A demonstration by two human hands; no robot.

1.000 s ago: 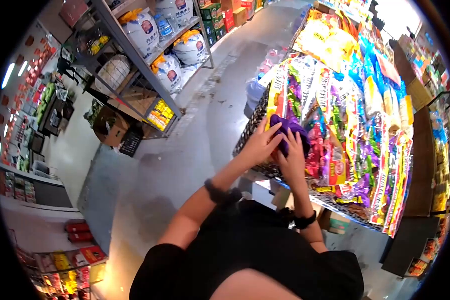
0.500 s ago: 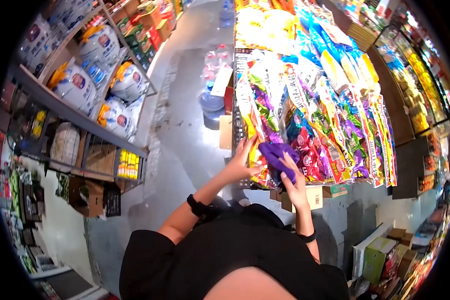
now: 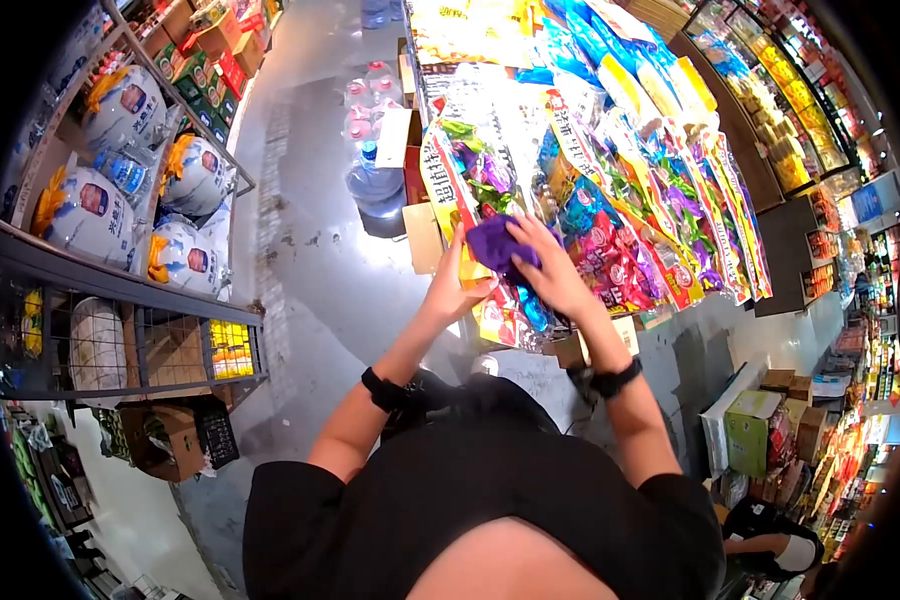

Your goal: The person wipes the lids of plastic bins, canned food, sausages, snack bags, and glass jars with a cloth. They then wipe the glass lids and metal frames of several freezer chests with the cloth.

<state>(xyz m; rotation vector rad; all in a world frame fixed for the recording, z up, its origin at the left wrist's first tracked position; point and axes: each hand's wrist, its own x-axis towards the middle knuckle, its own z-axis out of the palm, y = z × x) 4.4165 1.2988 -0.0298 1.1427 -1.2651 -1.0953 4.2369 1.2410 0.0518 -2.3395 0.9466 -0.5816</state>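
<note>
A purple cloth (image 3: 498, 243) is bunched under my right hand (image 3: 558, 275), whose fingers are curled over it. The cloth presses on the front-left bag of wrapped candy (image 3: 485, 185), a clear bag with a red, yellow and white printed border. My left hand (image 3: 450, 285) grips that bag's left edge near its front end, thumb on top and fingers along the side. To the right, more candy bags (image 3: 615, 240) with red, blue and purple wrappers lie side by side on the display.
Blue and yellow packages (image 3: 630, 60) lie farther back on the display. Water bottles (image 3: 375, 180) and cardboard stand on the floor at its left. A shelf rack (image 3: 120, 270) with large white bags is across the aisle. At lower right, another person (image 3: 770, 535) is partly visible beyond boxes.
The view has shifted, so the display sits farther left and higher. My right hand has moved the cloth along the bag, and its palm now lies more over the cloth.
</note>
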